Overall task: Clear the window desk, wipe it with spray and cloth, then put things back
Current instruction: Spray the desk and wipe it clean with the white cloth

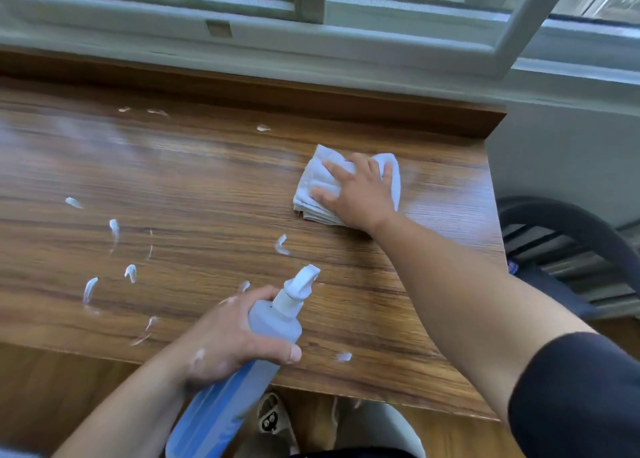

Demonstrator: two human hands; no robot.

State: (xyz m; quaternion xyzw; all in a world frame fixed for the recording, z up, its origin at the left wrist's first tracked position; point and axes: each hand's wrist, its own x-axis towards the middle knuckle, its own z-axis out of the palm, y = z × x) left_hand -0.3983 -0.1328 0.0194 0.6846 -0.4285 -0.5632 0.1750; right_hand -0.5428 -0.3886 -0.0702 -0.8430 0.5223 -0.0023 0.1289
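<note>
Cloth (320, 180) is what you are working with: it is lying folded into a thick pad on the right part of the wooden desk (207, 187), toward the window side. Your right hand (360, 198) is pressing flat on it with fingers spread and straight, gripping nothing. Being soft and limp, it is probably going to bunch or unfold if you are pushing from one edge only, so you are better off bearing down through the palm on the middle of the pad.

Your left hand (225, 343) is wrapping fingers and thumb round the shoulder of the spray bottle (273, 322), which is tilting nozzle-forward over the near edge of the desk. The bottle is looking like thin plastic with blue liquid inside, likely light but slick where wet. White residue is showing on your knuckles, so gripping close under the neck is seeming safest.

White streaks (114, 229) are lying scattered across the left half of the desk, well apart from the cloth.
</note>
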